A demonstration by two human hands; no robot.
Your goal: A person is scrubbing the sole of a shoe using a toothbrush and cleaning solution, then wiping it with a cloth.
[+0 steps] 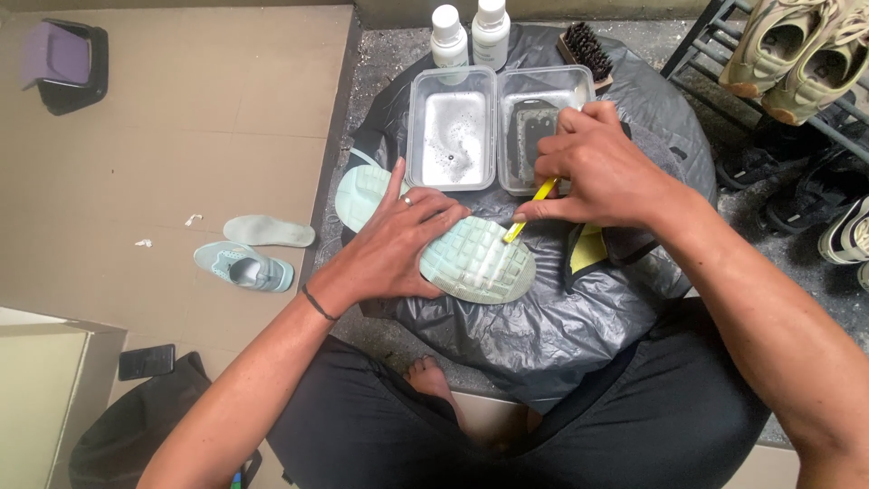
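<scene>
A pale mint shoe (475, 258) lies sole-up on a black plastic sheet (561, 317). My left hand (398, 244) presses down on the middle of the sole, a ring on one finger. My right hand (602, 167) grips a small yellow-handled brush (534, 206), its bristle end touching the sole's ridged, soapy heel part. A yellow and grey cloth (597, 246) lies under my right wrist.
Two clear plastic tubs (453, 127) stand behind the shoe, the right one holding a dark sponge. Two white bottles (469, 36) and a bristle brush (587, 52) sit further back. The other mint shoe (243, 265) and an insole (268, 231) lie on the floor left. A shoe rack (797, 81) stands right.
</scene>
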